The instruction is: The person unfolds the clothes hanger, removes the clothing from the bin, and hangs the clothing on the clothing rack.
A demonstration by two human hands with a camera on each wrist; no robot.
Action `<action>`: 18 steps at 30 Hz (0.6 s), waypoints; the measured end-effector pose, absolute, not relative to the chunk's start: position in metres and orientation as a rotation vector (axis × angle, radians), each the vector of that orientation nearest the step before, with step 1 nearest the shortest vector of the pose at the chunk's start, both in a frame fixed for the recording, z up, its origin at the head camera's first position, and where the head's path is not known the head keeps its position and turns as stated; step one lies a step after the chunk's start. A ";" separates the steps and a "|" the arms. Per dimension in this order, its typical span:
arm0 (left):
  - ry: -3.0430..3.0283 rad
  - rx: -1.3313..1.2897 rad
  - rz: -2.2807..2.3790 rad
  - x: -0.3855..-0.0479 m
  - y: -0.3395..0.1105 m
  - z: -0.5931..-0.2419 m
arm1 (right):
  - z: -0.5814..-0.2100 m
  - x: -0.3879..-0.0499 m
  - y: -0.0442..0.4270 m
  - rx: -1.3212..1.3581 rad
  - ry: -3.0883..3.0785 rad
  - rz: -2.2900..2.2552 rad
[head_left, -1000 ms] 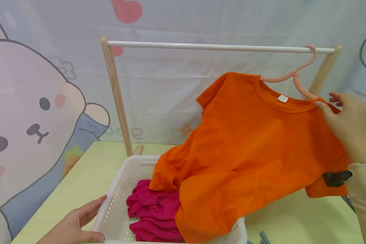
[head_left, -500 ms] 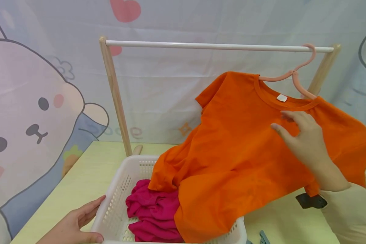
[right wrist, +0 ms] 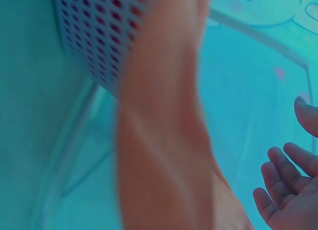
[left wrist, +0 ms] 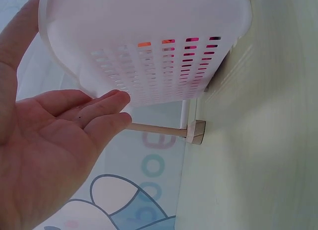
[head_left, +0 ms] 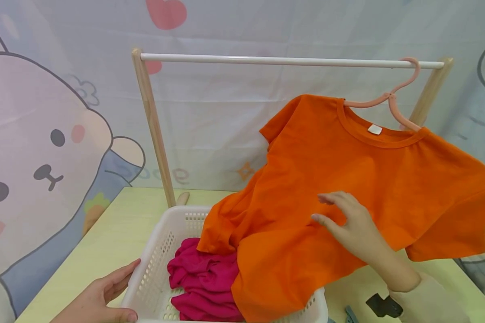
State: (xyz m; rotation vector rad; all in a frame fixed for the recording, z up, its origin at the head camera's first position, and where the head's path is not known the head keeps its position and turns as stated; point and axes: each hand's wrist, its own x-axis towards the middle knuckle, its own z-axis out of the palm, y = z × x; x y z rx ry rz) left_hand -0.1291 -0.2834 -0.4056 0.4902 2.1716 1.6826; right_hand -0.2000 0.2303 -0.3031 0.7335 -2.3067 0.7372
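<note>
An orange T-shirt [head_left: 327, 175] hangs by its neck and shoulders on a pink hanger [head_left: 394, 104], hooked over the white rail [head_left: 266, 59] near its right end. Its lower part drapes into a white plastic basket [head_left: 145, 264], partly over a crumpled magenta cloth [head_left: 204, 278]. My left hand [head_left: 97, 296] rests at the basket's left side, thumb by the near corner. In the left wrist view its loosely bent fingers [left wrist: 107, 111] lie against the outer wall. In front of the shirt, my right hand [head_left: 353, 226] holds nothing, thumb and fingers spread apart.
The rack's wooden legs [head_left: 155, 130] stand behind the basket on a pale table [head_left: 117, 224]. A grey clip-like piece [head_left: 350, 314] lies right of the basket. A printed cloth backdrop [head_left: 234, 27] hangs behind.
My right hand has left the shirt's right shoulder and moved left and down across its front. The left hand stays at the basket, and the shirt hangs almost unchanged.
</note>
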 end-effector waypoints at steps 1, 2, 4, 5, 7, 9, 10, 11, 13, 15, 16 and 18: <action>2.171 0.498 1.685 -0.129 -0.284 -0.406 | -0.307 -0.199 0.228 0.739 -2.325 0.737; 2.170 0.510 1.687 -0.129 -0.284 -0.406 | -0.311 -0.199 0.226 0.747 -2.344 0.740; 2.163 0.489 1.685 -0.129 -0.283 -0.405 | -0.318 -0.198 0.223 0.770 -2.374 0.752; 2.157 0.470 1.685 -0.129 -0.283 -0.405 | -0.322 -0.198 0.222 0.780 -2.391 0.760; 2.170 0.483 1.679 -0.129 -0.283 -0.405 | -0.329 -0.198 0.220 0.806 -2.428 0.776; 2.184 0.491 1.674 -0.129 -0.283 -0.405 | -0.335 -0.198 0.218 0.825 -2.470 0.788; 2.193 0.508 1.675 -0.129 -0.283 -0.405 | -0.338 -0.198 0.217 0.828 -2.495 0.787; 2.205 0.534 1.674 -0.129 -0.283 -0.406 | -0.341 -0.198 0.216 0.833 -2.515 0.789; 2.216 0.593 1.681 -0.128 -0.283 -0.407 | -0.347 -0.199 0.216 0.846 -2.546 0.780; 2.203 0.623 1.695 -0.128 -0.283 -0.407 | -0.352 -0.200 0.216 0.859 -2.564 0.756; 2.202 0.638 1.698 -0.128 -0.283 -0.407 | -0.354 -0.200 0.216 0.866 -2.569 0.739; 2.198 0.662 1.703 -0.128 -0.282 -0.408 | -0.357 -0.201 0.216 0.888 -2.580 0.713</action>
